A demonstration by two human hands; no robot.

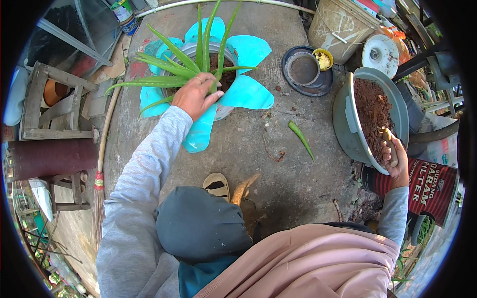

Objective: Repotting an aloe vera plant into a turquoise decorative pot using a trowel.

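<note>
My left hand [196, 97] is closed around the lower leaves of an aloe vera plant [186, 64], whose long green leaves fan out above and to the left. The plant stands in a round pot with bright turquoise petal-shaped flaps [252, 92]; dark soil shows inside it. At the right, my right hand [397, 169] grips the wooden handle of a tool [391, 149] over the near edge of a grey-green tub [342, 119]. Brown soil [372, 107] fills much of that tub. The tool's working end cannot be made out against the soil.
A broken aloe leaf [301, 140] lies on the concrete slab [278, 188]. Beyond it sit a dark round dish [323, 87] and a small yellow cup [323, 58]. A stained bucket [340, 30] stands far right; a broom [99, 188] and wooden chair [52, 104] are left.
</note>
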